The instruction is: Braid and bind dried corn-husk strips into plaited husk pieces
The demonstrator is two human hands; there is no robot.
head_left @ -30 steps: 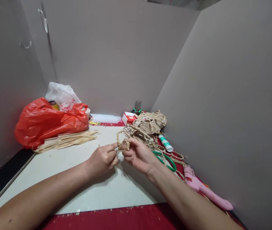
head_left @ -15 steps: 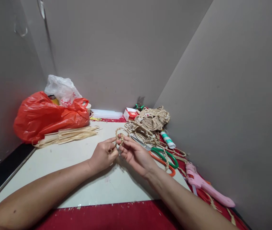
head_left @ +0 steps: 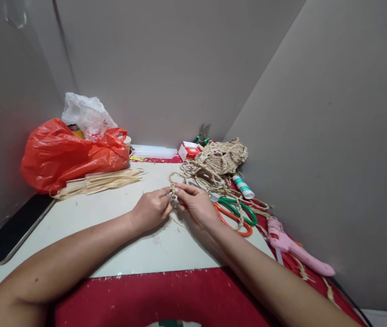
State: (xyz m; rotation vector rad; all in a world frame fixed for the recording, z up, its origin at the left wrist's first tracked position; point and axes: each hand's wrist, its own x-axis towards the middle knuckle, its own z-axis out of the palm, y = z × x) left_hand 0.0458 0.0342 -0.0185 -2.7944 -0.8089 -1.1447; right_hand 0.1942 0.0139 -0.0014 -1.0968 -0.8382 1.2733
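Note:
Over the middle of the white board point(head_left: 111, 247), a braided straw cord point(head_left: 172, 180) is pinched between my two hands, its free length looping up and back. My left hand point(head_left: 152, 209) is closed, thumb and index finger gripping the cord from the left. From the right, my right hand point(head_left: 196, 204) pinches the same short stretch with its fingertips, touching or nearly touching the left. Just right of my right hand lie scissors point(head_left: 237, 213) with green and orange handles, their blades partly hidden. A heap of braided cord point(head_left: 222, 159) sits behind them.
Left, a red plastic bag point(head_left: 57, 156), a bundle of flat straw strips point(head_left: 101, 181) and a phone point(head_left: 12, 229). Right, a white-green tube point(head_left: 243, 186) and a pink glue gun point(head_left: 295, 247). Behind, clear glue sticks point(head_left: 154, 151), a small box point(head_left: 188, 151) and green-handled pliers point(head_left: 203, 135). Grey walls enclose the table.
The fingers of my right hand have closed in from a more open, palm-up pose to a pinch on the cord. The view has tilted down slightly, so everything sits higher.

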